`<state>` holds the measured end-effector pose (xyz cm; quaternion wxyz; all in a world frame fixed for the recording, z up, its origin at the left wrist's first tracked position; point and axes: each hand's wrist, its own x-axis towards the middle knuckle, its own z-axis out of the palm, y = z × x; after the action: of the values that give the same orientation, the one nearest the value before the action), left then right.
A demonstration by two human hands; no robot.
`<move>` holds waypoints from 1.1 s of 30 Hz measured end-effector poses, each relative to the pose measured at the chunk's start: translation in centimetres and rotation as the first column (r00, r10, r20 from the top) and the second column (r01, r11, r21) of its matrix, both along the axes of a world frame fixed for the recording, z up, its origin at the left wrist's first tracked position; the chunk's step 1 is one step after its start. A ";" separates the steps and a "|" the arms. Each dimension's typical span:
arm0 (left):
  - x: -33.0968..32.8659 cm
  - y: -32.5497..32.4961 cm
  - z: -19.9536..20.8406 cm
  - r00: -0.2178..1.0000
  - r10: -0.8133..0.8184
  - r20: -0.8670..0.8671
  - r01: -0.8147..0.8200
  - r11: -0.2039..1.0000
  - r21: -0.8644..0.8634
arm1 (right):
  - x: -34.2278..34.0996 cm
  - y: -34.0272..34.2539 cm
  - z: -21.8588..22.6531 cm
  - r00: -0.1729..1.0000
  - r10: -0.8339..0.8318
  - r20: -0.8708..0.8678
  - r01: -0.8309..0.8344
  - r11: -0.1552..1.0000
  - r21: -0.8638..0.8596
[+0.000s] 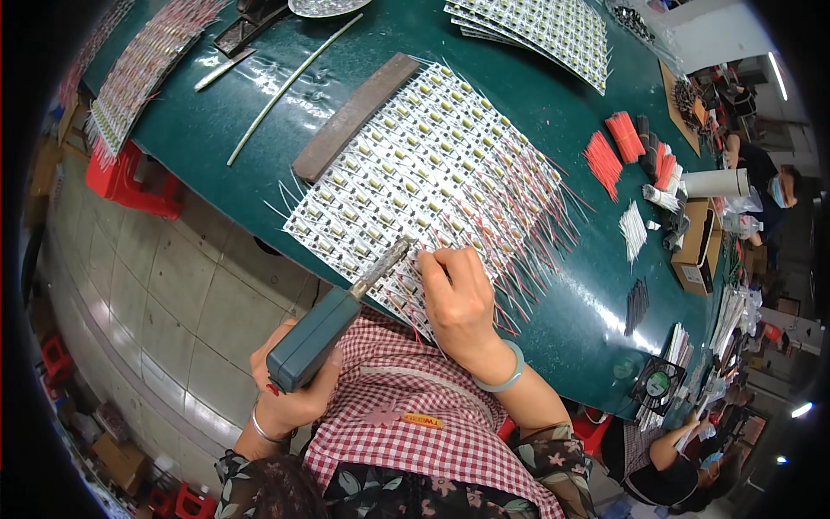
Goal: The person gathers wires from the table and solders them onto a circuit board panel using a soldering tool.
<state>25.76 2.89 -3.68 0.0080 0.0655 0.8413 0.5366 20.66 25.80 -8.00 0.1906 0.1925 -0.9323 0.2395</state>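
My left hand (298,389) is wrapped around the dark green body of a soldering gun (313,337). The metal tip of the gun reaches up and right onto a white circuit board panel (372,186), which carries rows of small yellowish parts. Close beside that tip, my right hand (462,298) pinches a thin wire at the panel, its fingertips partly hiding it. Many red and white wires (527,221) stick out from the panel's right part. Against the panel's upper left edge lies a brown bar (354,117).
Panels with wires (151,73) are stacked at far left; bare panels (553,30) lie at the back. Bundles of red wires (603,164), white wires (633,232) and black wires (637,307) lie right, near a cardboard box (696,251). Solder wire (294,86) crosses the table. Co-workers sit at right.
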 end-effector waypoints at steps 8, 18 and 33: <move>0.3 -0.3 0.0 1.000 0.003 -0.015 -0.003 1.000 0.019 | 0.0 0.0 0.0 1.000 -0.013 -0.013 0.013 1.000 -0.012; 1.0 -0.9 0.1 0.999 -0.016 -0.034 0.016 1.000 -0.013 | 1.2 -0.9 0.1 0.999 0.025 0.029 -0.022 0.993 -0.116; 1.4 -1.1 -0.2 1.000 -0.017 0.014 0.017 1.000 0.010 | 1.6 -1.2 -0.3 0.999 0.021 0.030 -0.019 0.997 -0.078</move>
<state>27.13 1.82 -3.91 0.0184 0.0690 0.8378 0.5412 22.27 24.56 -8.27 0.1810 0.1906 -0.9232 0.2803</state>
